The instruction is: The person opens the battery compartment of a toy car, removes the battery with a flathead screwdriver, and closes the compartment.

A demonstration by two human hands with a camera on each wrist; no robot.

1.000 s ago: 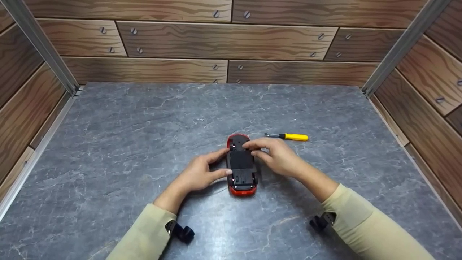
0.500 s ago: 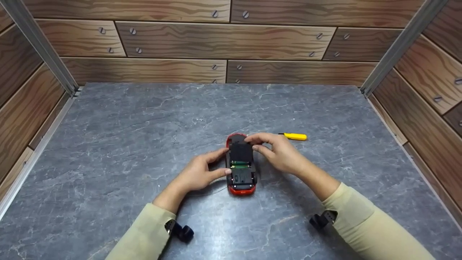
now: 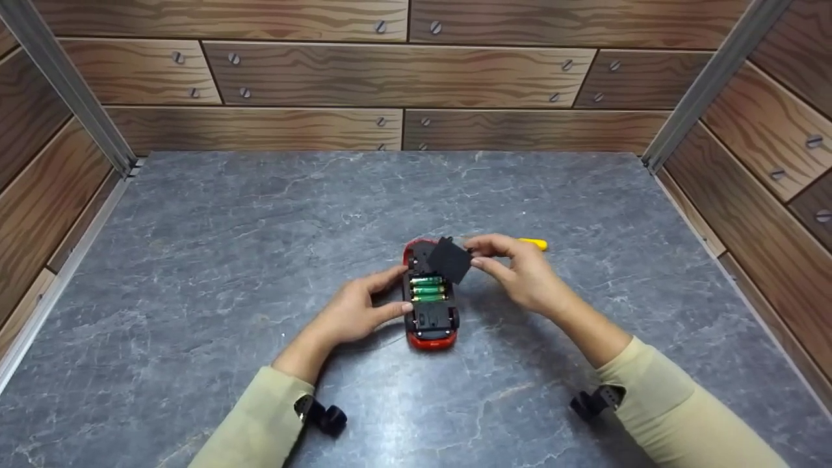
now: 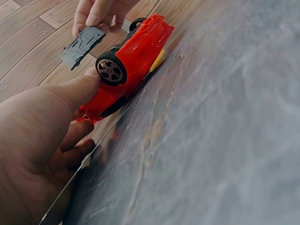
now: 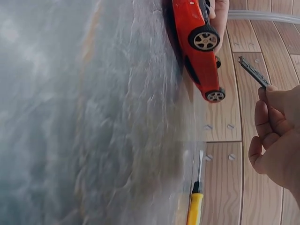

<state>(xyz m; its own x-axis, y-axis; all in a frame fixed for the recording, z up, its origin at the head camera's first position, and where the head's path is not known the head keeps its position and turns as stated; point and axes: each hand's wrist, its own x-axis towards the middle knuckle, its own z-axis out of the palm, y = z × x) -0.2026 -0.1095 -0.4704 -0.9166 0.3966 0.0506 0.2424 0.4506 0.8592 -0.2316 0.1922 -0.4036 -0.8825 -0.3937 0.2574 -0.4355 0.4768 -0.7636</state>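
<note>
A red toy car [image 3: 434,320] lies upside down on the table, its black underside facing up. My left hand [image 3: 356,311] holds the car by its left side, thumb near a wheel in the left wrist view. Between thumb and fingers, my right hand [image 3: 526,273] pinches a black battery cover [image 3: 450,261]. The cover is tilted and raised over the far right part of the car. Several green batteries [image 3: 428,290] show side by side in the uncovered compartment. In the right wrist view, the cover [image 5: 254,72] is seen nearly edge-on, apart from the car [image 5: 201,68].
A screwdriver with a yellow handle [image 3: 534,244] lies behind my right hand, mostly hidden in the head view; its shaft shows in the right wrist view. The grey marbled table [image 3: 273,214] is bounded by wood-patterned walls [image 3: 312,71] and metal posts [image 3: 71,91].
The battery cover has slid away from me, then come off and turned, uncovering the green batteries. My right hand has moved slightly right with it. My left hand has stayed on the car.
</note>
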